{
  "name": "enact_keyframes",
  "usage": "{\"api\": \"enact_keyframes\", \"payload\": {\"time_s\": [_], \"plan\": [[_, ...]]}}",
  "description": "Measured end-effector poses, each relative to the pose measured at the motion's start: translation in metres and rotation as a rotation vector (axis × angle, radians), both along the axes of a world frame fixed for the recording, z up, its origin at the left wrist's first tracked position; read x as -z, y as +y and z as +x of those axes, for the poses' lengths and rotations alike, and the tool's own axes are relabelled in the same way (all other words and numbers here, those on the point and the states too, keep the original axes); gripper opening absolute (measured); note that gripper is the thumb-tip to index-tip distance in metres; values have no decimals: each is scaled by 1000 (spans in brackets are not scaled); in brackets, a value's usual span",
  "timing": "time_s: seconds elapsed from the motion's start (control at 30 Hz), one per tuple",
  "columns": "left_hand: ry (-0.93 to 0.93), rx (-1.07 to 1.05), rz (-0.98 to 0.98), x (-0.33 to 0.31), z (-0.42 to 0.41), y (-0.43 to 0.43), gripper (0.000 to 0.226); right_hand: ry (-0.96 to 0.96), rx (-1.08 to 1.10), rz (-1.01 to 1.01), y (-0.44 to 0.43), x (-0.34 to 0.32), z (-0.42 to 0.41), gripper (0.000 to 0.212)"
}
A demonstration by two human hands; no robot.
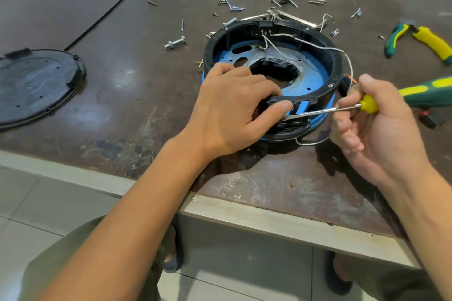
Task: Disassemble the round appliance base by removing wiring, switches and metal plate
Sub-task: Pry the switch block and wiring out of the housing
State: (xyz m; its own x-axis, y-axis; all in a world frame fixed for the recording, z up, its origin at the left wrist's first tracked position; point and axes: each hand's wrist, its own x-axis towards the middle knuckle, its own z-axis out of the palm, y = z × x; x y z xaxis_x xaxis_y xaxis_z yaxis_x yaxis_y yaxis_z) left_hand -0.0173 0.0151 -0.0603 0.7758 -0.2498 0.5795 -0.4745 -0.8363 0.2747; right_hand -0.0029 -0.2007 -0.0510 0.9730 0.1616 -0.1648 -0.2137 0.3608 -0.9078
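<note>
- Grips near rim of round appliance base [336, 63] on table [122, 105] with curled left hand [234, 110]
- Holds screwdriver [342, 108] in wrapped right hand [371, 129], tip at near wall slot
- Needs gentle levering, blade kept off left hand

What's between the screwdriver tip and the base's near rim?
Nothing visible. The screwdriver in the right hand runs bare to the near rim of the base, its tip just below the thumb of the left hand, which grips that rim. A white wire hangs by the right hand, not across the shaft.
</note>
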Motion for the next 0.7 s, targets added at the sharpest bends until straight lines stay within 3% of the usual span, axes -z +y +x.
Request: {"api": "enact_keyframes", "payload": {"time_s": [0.17, 0.23, 0.47, 0.57, 0.63, 0.7], "plan": [[5, -2, -3, 1, 0, -1, 40, -318, -13, -153, 1, -1, -11, 41], [6, -4, -2, 1, 1, 0, 40, -353, -10, -183, 4, -2, -15, 40], [-6, -9, 1, 1, 0, -1, 40, 32, 28, 15, 3, -3, -3, 52], [7, -5, 1, -1, 0, -1, 40, 66, 17, 28, 1, -1, 1, 52], [12, -5, 4, -1, 0, -1, 40, -45, -10, -5, 1, -2, 0, 52], [11, -3, 6, -1, 0, 0, 40, -313, -28, -146, -2, -1, -8, 47]]}}
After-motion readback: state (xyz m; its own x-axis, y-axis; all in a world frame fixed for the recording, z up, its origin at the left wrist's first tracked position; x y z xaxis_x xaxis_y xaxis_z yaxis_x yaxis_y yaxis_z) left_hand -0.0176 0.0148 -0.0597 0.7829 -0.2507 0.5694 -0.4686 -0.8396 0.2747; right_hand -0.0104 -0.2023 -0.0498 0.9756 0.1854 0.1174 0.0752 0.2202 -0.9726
